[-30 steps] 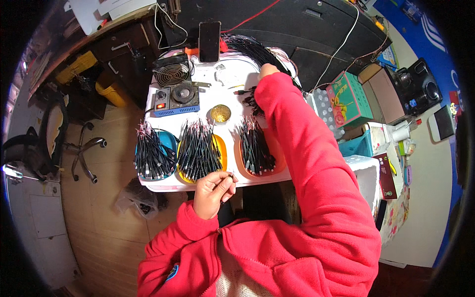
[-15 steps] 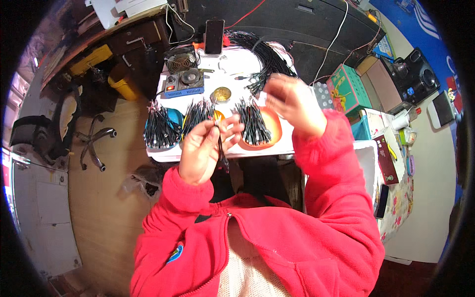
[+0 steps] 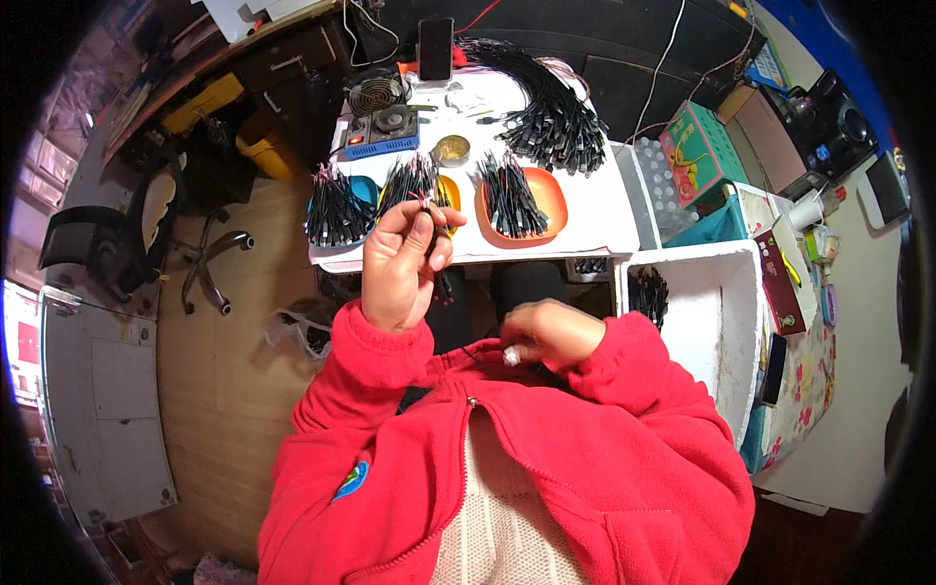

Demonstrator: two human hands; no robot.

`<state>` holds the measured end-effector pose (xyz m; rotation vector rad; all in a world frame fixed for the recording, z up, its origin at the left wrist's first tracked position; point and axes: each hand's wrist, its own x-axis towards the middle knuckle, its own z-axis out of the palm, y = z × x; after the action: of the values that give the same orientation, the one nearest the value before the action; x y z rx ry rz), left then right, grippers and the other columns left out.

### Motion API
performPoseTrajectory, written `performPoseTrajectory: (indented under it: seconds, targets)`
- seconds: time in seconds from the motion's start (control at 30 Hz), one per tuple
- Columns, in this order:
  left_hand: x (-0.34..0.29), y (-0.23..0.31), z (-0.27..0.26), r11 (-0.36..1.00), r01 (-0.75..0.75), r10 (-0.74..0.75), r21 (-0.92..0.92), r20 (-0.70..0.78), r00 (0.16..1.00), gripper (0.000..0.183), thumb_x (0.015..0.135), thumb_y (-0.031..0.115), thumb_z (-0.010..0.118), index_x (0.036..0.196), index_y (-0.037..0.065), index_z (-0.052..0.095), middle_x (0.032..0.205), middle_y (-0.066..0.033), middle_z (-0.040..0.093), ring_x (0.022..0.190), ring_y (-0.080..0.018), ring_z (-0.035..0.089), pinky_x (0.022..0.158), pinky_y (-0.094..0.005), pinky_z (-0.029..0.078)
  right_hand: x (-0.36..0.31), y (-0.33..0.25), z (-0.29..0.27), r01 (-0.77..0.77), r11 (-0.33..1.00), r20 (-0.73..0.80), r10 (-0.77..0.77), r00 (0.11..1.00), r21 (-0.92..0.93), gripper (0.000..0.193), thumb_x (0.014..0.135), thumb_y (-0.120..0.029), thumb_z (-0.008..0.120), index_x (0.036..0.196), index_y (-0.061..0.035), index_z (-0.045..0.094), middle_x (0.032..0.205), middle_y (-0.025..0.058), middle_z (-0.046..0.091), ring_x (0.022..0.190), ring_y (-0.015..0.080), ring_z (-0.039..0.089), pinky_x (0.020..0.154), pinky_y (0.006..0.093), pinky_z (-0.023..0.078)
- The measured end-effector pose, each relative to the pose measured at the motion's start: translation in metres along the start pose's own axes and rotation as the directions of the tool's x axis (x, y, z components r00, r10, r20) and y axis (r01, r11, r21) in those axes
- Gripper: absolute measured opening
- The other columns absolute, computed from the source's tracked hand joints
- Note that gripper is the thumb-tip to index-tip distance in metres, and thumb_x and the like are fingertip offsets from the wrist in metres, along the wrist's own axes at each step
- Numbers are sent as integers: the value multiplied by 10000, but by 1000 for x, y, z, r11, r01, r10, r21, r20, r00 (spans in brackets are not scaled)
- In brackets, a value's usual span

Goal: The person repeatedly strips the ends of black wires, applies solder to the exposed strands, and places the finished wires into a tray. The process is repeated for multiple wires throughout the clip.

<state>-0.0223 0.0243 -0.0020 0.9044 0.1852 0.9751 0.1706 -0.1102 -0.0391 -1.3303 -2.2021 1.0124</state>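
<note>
My left hand [image 3: 398, 265] is raised at the table's front edge, its thumb and fingers pinched round a thin black cable [image 3: 444, 285] with stripped, coloured wire ends on top. Down by my lap, my right hand [image 3: 554, 331] is curled, with a small white bit at its fingertips that I cannot make out. Bunches of short black cables lie in a blue tray [image 3: 365, 187], a yellow tray [image 3: 451, 192] partly behind my left hand, and an orange tray [image 3: 551, 200]. Behind them stand a round tin [image 3: 452, 148] of yellowish stuff and a blue heating device [image 3: 382, 144] with a knob.
A large heap of black cables [image 3: 556, 122] covers the table's far right. At the back are a fan [image 3: 376, 95] and an upright phone [image 3: 435, 51]. To the right stand a white foam box [image 3: 717, 292] with cables inside and a green box [image 3: 700, 151].
My right hand has come back from above the table, near the orange tray, down to my lap. My left hand still holds the cable. The view has shifted slightly.
</note>
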Motion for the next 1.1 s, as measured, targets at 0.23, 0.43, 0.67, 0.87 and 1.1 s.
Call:
performPoseTrajectory:
  seconds: [0.23,0.43,0.67,0.87,1.1]
  targets:
    - [-25,6,12,995,-1,-1,104,25,1000,127,988,109,505,1010,27,599,1013,-200,660,602,-94,473,581,-198,413,48,-23,-51,222,618,-417,190,889,755,187,926,-135,634,1013,28,605,869,19,622,722,72,565,663,215,470]
    - [-27,4,6,993,81,-88,82,74,993,160,994,114,491,1086,61,610,1010,-186,649,613,-118,497,568,-211,406,73,-41,-58,302,447,-377,88,922,842,142,920,-89,623,1015,11,592,868,44,624,704,80,560,644,212,455]
    - [-26,-6,15,910,-54,130,412,-157,979,126,966,76,552,1046,-2,612,864,-46,638,609,-97,531,545,-214,418,76,-43,-37,383,670,-632,166,757,636,96,895,-31,651,917,-4,561,850,32,628,740,84,591,684,217,494]
    - [-27,-15,19,614,-167,323,771,-53,945,169,959,65,565,1081,-38,623,803,-39,634,606,-43,487,531,-175,371,75,-48,-22,388,744,-738,204,643,544,108,871,-44,678,890,-3,580,791,18,633,671,41,562,601,181,452]
    - [-27,-8,15,985,152,-144,86,-93,985,158,948,87,576,1048,-25,626,773,-70,640,540,-42,440,479,-163,329,70,-32,-16,498,245,-544,187,818,832,104,926,-92,619,941,-2,568,875,75,641,742,134,614,693,271,510]
